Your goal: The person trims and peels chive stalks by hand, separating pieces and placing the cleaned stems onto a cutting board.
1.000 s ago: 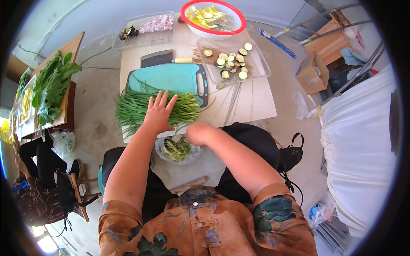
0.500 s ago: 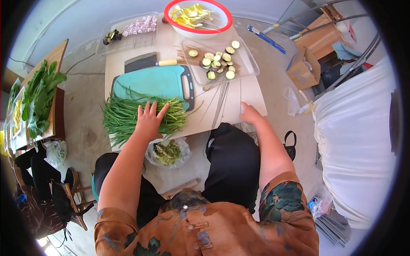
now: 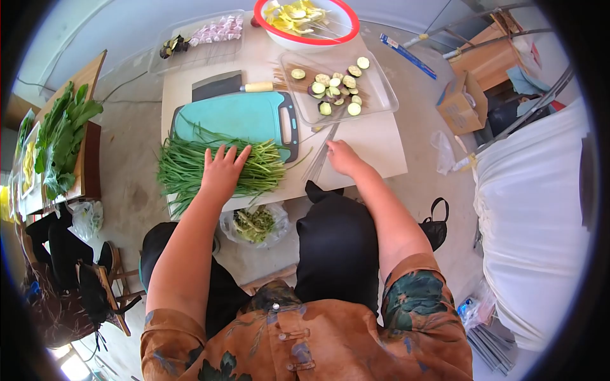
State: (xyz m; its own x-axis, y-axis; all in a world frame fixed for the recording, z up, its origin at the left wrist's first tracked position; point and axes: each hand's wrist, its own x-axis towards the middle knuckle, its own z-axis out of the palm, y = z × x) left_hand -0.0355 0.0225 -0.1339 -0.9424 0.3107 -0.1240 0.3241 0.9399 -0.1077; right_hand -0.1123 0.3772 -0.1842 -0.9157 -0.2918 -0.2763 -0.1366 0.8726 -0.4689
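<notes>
My left hand [image 3: 222, 170] lies on a pile of garlic chives [image 3: 190, 165], its fingers spread over the stalks. The pile rests at the near edge of the table and partly overlaps a turquoise cutting board [image 3: 232, 120]. To the right, my right hand [image 3: 344, 159] is closed, its bent fingertips pressed on a loose bunch of thin metal skewers [image 3: 316, 164]; how many it grips is hidden. Just beyond that hand, a clear tray [image 3: 381, 95] contains cut eggplant pieces [image 3: 333, 86] and brown sticks.
A cleaver [image 3: 219, 86] lies behind the board. At the back stand a red-rimmed bowl [image 3: 305, 44] of yellow leaves on skewers and a tray of skewered pale pieces [image 3: 216, 30]. Below the table edge sits a plastic bag [image 3: 254, 225] of green scraps. Leafy greens [image 3: 60, 140] lie left.
My right hand has moved left from the table's right side onto the metal skewers, and its fingers have curled in. My left hand stays spread on the chives. The view has shifted slightly.
</notes>
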